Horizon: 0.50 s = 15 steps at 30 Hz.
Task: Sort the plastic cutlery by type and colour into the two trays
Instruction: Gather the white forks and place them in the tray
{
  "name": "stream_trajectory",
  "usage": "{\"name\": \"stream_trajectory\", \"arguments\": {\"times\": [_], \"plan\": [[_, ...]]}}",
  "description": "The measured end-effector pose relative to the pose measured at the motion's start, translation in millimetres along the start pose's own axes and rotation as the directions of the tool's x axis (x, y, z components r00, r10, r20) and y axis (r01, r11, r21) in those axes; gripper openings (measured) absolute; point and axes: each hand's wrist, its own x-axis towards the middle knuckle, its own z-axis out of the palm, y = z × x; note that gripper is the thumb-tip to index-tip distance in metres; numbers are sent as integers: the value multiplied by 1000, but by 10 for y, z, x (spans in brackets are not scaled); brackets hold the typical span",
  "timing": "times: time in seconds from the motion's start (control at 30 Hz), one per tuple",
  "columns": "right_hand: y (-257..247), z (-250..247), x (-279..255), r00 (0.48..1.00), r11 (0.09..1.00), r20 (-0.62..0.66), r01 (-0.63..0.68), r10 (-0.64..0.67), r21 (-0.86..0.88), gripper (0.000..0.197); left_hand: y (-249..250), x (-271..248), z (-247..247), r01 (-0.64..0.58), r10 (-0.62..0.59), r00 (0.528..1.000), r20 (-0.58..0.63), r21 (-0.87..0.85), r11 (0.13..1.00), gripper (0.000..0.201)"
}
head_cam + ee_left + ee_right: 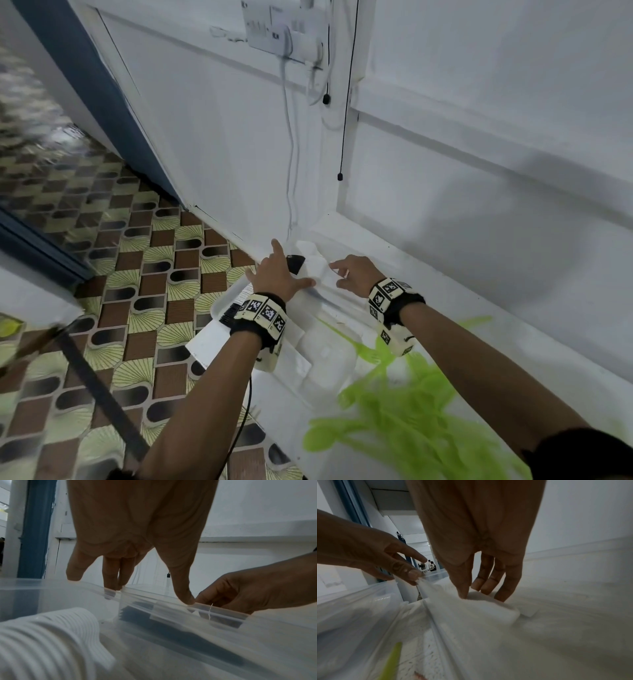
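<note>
My left hand (281, 277) lies spread, its fingertips (109, 585) and thumb pressing on the rim of a clear tray (154, 597). That tray holds a stack of white cutlery (51, 635) and, in the neighbouring compartment, black cutlery (296, 263) (180, 630). Just to the right, my right hand (356, 277) reaches down and its thumb and fingers (484, 586) close round a bundle of white cutlery (471, 609) beside the tray wall. One green piece (392, 658) lies in a tray compartment nearer to me. A loose heap of green cutlery (404, 411) covers the white table at lower right.
The trays sit at the table's left edge (205, 346), with patterned floor (137, 291) below. A white wall (479, 171) with a socket and hanging cables (291, 154) stands close behind. A dark rod (96, 383) slants over the floor at lower left.
</note>
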Motion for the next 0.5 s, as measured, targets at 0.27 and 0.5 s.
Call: {"name": "stream_trajectory", "arguments": {"times": [0.27, 0.5], "plan": [[83, -12, -97, 989, 995, -148, 25, -11, 93, 40, 30, -57, 0, 10, -9, 1000, 12, -42, 999, 117], [60, 42, -300, 987, 993, -157, -10, 28, 119, 43, 44, -57, 10, 18, -17, 1000, 16, -64, 998, 114]]}}
